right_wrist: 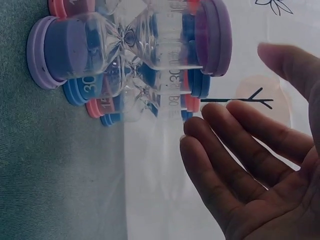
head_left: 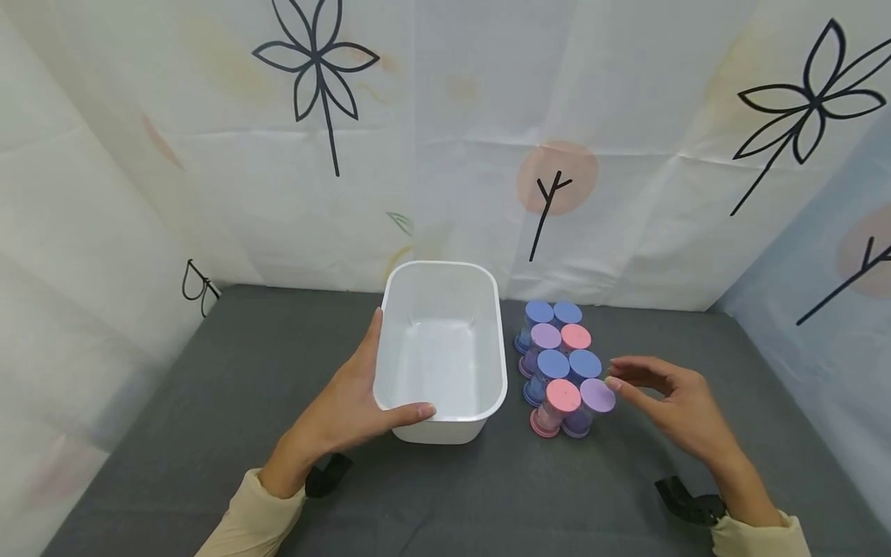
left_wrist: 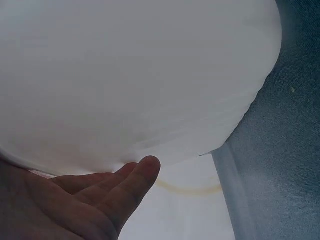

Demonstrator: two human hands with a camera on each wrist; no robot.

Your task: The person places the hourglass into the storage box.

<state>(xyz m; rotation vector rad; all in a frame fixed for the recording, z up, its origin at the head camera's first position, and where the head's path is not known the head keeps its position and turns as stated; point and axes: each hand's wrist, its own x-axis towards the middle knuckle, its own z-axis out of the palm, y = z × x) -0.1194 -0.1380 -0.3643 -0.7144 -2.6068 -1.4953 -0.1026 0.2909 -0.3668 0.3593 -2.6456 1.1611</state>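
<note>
Right hand (head_left: 671, 402), fingers loose and holding nothing, sits at 3 o'clock of the upright purple timer (head_left: 590, 408), nearly touching. Left hand (head_left: 351, 402) grips the bin (head_left: 496, 348), farther off.

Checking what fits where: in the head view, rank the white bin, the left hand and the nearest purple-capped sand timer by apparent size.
1. White bin, clearly largest.
2. Left hand, holding the bin's near corner.
3. Purple-capped timer, smallest.
The hand is somewhat nearer the camera, but the gaps are too wide for that to matter.

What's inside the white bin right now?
The white bin shows only its bare white floor and walls; nothing lies in it. The left hand holds its near corner, whose inner wall is out of sight.
</note>
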